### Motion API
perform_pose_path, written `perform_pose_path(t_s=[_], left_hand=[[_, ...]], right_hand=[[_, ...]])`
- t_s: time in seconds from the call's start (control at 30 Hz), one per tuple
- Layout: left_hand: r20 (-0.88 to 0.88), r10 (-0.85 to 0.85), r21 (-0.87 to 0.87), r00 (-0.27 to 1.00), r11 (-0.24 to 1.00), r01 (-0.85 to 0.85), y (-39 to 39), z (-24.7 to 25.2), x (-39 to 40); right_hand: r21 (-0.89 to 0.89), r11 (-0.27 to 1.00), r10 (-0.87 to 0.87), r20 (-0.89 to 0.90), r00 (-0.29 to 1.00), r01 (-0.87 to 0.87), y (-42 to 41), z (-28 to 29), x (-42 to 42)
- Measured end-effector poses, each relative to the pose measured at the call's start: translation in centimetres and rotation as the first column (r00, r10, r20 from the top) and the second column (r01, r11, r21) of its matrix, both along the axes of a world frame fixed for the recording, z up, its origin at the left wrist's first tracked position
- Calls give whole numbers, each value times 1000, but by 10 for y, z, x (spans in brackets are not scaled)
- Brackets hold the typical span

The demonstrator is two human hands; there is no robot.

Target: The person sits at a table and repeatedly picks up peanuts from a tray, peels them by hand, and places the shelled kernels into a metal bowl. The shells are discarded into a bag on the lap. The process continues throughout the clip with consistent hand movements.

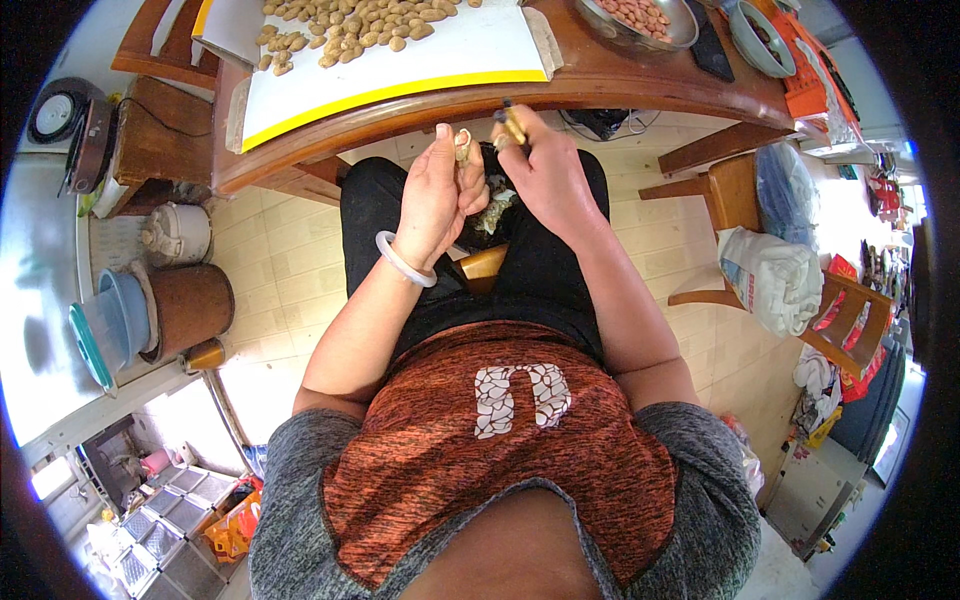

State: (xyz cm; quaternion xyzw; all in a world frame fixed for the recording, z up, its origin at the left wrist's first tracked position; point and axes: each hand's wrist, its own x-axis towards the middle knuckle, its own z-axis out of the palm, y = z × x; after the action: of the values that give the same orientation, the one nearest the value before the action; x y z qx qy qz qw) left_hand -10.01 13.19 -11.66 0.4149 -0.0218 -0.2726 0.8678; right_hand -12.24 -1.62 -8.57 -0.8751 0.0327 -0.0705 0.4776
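Observation:
My left hand (439, 187), with a white bangle (405, 260) on its wrist, pinches an opened peanut (463, 144) between thumb and fingers; a pinkish kernel shows in the shell. Just to its right, my right hand (547, 169) grips a small yellowish tool with dark ends (511, 126). Blur hides what kind of tool it is. A pale bit, perhaps shell, shows at the right fingertips. Below both hands, between my knees, a dark container holds peanut shells (493, 208). Unshelled peanuts (360, 26) lie on a white board with a yellow edge (420, 64) in front of me.
On the wooden table (600, 86) stand a metal bowl (679, 34) of shelled kernels, a dark phone-like slab (711, 45) and a pale bowl (761, 37). The table's front edge lies just beyond my hands. A chair with bags (772, 281) stands right; a brown drum (191, 307) stands left.

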Motion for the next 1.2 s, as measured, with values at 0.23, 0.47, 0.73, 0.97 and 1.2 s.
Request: perform_pose_path(t_s=[0.23,0.47,0.73,0.97,1.2], left_hand=[[-4,-66,18,998,998,66,-1,-2,-2],[31,-95,100,995,991,91,-3,0,-5],[-41,-115,-13,992,993,115,1,-9,-1],[-175,-80,-204,981,978,44,2,-7,6],[-346,-45,-340,937,937,-81,1,-11,4]], right_hand=[[265,949,180,-11,984,-171,-3,-6,1],[56,992,109,6,994,-109,-1,-5,1],[423,902,89,26,996,-92,7,-23,6],[487,863,99,101,990,-136,5,-12,1],[-250,926,332,179,926,-284,13,2,-15]])
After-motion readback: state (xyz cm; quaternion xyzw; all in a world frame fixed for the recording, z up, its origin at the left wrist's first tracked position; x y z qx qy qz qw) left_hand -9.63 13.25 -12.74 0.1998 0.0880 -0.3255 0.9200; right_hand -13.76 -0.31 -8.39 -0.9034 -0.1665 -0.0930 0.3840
